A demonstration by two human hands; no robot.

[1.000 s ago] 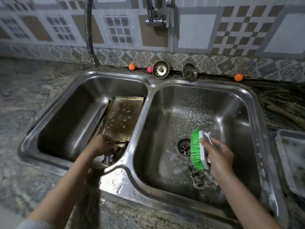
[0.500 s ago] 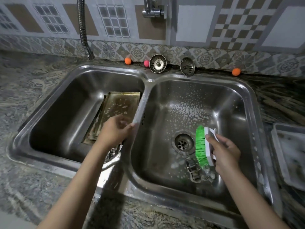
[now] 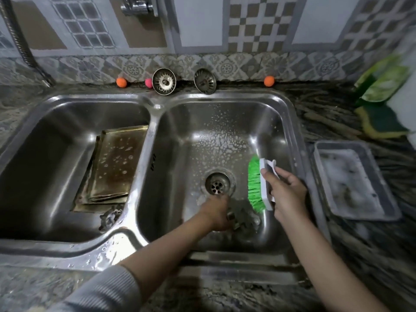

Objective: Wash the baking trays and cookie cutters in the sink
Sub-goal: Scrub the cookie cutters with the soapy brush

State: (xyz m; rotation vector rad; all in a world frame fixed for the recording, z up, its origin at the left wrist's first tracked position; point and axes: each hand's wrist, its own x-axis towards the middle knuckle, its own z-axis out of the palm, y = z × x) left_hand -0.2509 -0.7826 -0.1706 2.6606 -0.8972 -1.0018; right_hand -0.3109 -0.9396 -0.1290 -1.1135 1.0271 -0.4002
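Both hands work: left hand [image 3: 217,216] grasps a soapy cookie cutter [image 3: 242,218], which may slip, while right hand [image 3: 289,194] clutches the scrub brush [image 3: 257,183].

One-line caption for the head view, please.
Left hand reaches a cookie cutter in the right basin; right hand holds a green brush.
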